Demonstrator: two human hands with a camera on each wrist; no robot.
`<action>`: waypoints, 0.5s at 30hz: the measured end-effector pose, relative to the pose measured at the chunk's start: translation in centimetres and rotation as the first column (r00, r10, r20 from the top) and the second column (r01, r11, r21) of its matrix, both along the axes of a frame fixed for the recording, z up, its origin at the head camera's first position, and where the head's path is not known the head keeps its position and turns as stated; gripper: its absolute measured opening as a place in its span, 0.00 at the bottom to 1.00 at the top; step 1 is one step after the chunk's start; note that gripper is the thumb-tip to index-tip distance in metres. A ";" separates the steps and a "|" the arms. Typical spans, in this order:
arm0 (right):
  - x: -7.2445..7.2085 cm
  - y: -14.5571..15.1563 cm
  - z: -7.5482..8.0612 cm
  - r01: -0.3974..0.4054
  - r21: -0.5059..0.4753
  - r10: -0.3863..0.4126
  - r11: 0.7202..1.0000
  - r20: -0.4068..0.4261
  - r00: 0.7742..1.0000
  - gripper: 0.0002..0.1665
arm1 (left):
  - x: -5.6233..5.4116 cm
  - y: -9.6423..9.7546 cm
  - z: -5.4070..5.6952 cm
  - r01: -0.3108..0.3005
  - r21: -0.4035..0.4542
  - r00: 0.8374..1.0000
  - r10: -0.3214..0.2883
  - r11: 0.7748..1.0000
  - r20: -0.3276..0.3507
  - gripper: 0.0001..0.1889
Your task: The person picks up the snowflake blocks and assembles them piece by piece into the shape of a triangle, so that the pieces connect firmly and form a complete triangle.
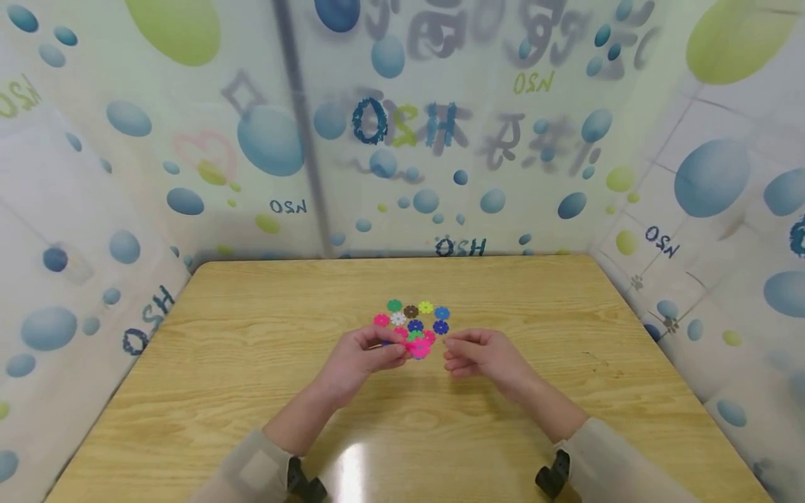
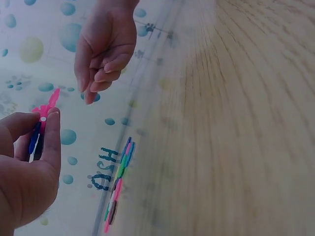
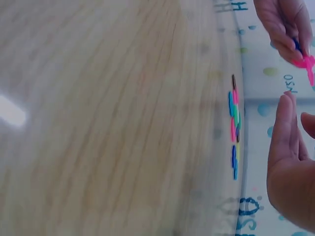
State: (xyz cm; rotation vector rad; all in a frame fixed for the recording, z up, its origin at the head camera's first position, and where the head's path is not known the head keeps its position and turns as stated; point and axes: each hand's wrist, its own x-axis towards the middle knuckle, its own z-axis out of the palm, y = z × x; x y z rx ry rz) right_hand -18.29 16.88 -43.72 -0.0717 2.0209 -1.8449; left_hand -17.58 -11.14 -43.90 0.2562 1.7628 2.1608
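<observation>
Between thumb and fingers, my left hand [image 1: 361, 360] pinches a small joined cluster of plastic snowflake discs above the table. Pink discs [image 1: 419, 348] stick out past its fingertips, and in the left wrist view a dark blue disc [image 2: 33, 139] shows between the fingers, partly hidden. My right hand [image 1: 487, 358] hovers just right of the cluster, apart from it. Its fingers are extended and relaxed in the right wrist view, with the thumb [image 3: 308, 124] apart and nothing visibly held.
Beyond the hands, several loose snowflake discs lie flat on the wooden table [image 1: 251, 307], among them a green disc [image 1: 394, 306], a yellow disc [image 1: 425, 307], a white disc [image 1: 398, 318] and a dark blue disc [image 1: 440, 327]. Patterned curtains [image 1: 402, 188] enclose the table's back and sides.
</observation>
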 end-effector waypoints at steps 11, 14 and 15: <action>-3.2 1.3 -1.1 -0.030 0.297 0.059 0.954 -0.090 0.994 0.18 | -0.1 -0.5 -0.4 -0.001 0.010 1.000 0.001 1.000 0.030 0.06; -3.9 1.2 -1.2 -0.035 0.351 0.076 0.936 -0.103 0.992 0.16 | -0.1 -0.6 -0.4 0.000 0.021 1.000 -0.001 1.000 0.032 0.06; -4.2 1.1 -1.2 -0.039 0.371 0.086 0.928 -0.111 0.990 0.15 | -0.1 -0.6 -0.4 0.001 0.019 1.000 -0.002 1.000 0.030 0.06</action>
